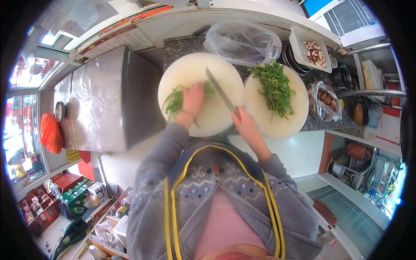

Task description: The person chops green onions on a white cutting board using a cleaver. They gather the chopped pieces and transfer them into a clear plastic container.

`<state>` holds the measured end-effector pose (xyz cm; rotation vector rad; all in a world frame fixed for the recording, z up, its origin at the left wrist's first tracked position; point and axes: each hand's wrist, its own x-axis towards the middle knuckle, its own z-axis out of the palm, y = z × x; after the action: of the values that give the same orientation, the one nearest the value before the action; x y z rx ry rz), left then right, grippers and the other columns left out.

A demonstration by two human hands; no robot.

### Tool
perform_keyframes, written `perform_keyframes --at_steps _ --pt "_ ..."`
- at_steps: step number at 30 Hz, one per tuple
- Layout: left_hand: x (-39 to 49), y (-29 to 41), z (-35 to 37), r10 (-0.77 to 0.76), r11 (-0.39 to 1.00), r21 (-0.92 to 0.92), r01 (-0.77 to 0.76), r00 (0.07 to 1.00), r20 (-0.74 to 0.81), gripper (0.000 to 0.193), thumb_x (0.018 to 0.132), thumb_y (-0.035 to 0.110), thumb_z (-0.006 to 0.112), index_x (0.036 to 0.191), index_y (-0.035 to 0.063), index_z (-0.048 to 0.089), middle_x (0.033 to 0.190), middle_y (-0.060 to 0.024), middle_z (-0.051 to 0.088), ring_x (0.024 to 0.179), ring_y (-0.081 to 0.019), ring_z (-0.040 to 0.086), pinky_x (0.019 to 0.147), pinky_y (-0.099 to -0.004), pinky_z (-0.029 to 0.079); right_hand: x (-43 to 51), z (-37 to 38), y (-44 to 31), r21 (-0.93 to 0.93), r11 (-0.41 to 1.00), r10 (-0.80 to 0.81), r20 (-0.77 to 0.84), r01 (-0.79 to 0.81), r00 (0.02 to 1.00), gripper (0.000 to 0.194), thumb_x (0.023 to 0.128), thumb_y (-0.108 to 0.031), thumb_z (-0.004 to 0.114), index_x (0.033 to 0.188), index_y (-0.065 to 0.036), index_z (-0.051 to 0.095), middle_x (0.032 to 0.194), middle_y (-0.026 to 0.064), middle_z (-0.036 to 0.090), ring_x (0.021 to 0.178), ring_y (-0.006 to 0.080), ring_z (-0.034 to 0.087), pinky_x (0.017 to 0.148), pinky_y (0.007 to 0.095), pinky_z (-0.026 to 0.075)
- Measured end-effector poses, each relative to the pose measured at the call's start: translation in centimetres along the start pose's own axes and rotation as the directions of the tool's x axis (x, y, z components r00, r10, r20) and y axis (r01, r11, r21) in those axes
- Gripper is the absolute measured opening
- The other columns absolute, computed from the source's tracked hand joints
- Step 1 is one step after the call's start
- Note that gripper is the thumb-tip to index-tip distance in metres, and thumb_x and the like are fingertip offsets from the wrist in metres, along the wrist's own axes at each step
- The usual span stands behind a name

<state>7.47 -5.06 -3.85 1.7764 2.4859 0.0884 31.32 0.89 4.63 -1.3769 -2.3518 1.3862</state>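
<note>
Two round white cutting boards lie side by side before me. On the left board [214, 120], my left hand [194, 99] presses on a bunch of long green stalks [174, 101], perhaps scallions or chives. Some cut greens [209, 88] show just right of those fingers. My right hand [243, 122] grips the handle of a kitchen knife [221, 92], whose blade slants up and left over the same board, apart from my left hand. Leafy cilantro [274, 86] is piled on the right board [256, 110], stems towards me.
A clear plastic bag [242, 40] lies behind the boards on the granite counter [182, 45]. At the back right stands a white plastic tub [300, 48] of sliced mushrooms [314, 53]. Whole mushrooms fill another bag [325, 101] at the right. A stainless steel cabinet [97, 100] stands left.
</note>
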Motion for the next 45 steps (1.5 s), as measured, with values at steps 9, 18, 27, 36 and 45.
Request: perform_keyframes --at_steps 9,18,27,36,45 --pt "-0.5 0.4 0.5 0.001 0.998 0.055 0.0 1.0 -0.013 0.06 0.083 0.019 0.067 0.137 0.0005 0.049 0.135 -0.0139 0.051 0.127 -0.0291 0.048 0.103 -0.0543 0.038 0.5 2.5 -0.9 -0.203 0.978 -0.057 -0.048 0.046 0.997 0.031 0.098 -0.029 0.057 0.117 -0.005 0.053 0.087 0.0245 0.068 0.082 0.046 0.065 0.073 0.0538 0.05" --pt "-0.1 0.5 0.3 -0.074 0.995 -0.08 0.067 0.993 -0.087 0.063 0.078 0.018 0.071 0.134 -0.0005 0.047 0.134 -0.0138 0.044 0.131 -0.0336 0.04 0.111 -0.0626 0.029 -0.9 0.6 0.0 0.112 0.992 -0.054 -0.064 0.061 0.996 0.036 0.098 -0.028 0.059 0.125 -0.005 0.054 0.091 0.0258 0.068 0.087 0.0455 0.066 0.074 0.0504 0.051" --pt "0.4 0.5 -1.6 -0.109 0.974 -0.203 0.099 0.993 -0.036 0.061 0.076 0.016 0.073 0.13 -0.0014 0.052 0.13 -0.016 0.049 0.128 -0.0373 0.043 0.113 -0.0577 0.03 -2.5 1.8 -1.7 -0.113 0.977 -0.194 -0.093 0.183 0.977 0.031 0.098 -0.027 0.058 0.121 -0.007 0.052 0.087 0.0253 0.068 0.081 0.0462 0.065 0.07 0.0538 0.05" --pt "-0.3 -1.1 -1.4 -0.049 0.812 -0.573 -0.111 0.965 -0.257 0.04 0.08 0.017 0.075 0.115 0.0016 0.064 0.123 -0.0163 0.061 0.111 -0.0353 0.059 0.095 -0.0432 0.048 -1.4 1.4 -2.4 -0.241 0.965 -0.102 0.002 0.1 0.995 0.032 0.098 -0.03 0.056 0.121 -0.007 0.051 0.09 0.0247 0.068 0.084 0.0465 0.065 0.072 0.0537 0.05" --pt "0.2 -1.1 -0.1 0.002 0.915 -0.397 -0.074 0.984 -0.179 0.029 0.084 0.015 0.07 0.111 0.0052 0.067 0.115 -0.0118 0.065 0.103 -0.0333 0.06 0.089 -0.0445 0.048 -1.2 0.5 -4.3 -0.312 0.932 -0.2 -0.022 0.183 0.98 0.025 0.098 -0.026 0.056 0.111 -0.006 0.05 0.075 0.0218 0.066 0.07 0.0442 0.065 0.062 0.0549 0.05"
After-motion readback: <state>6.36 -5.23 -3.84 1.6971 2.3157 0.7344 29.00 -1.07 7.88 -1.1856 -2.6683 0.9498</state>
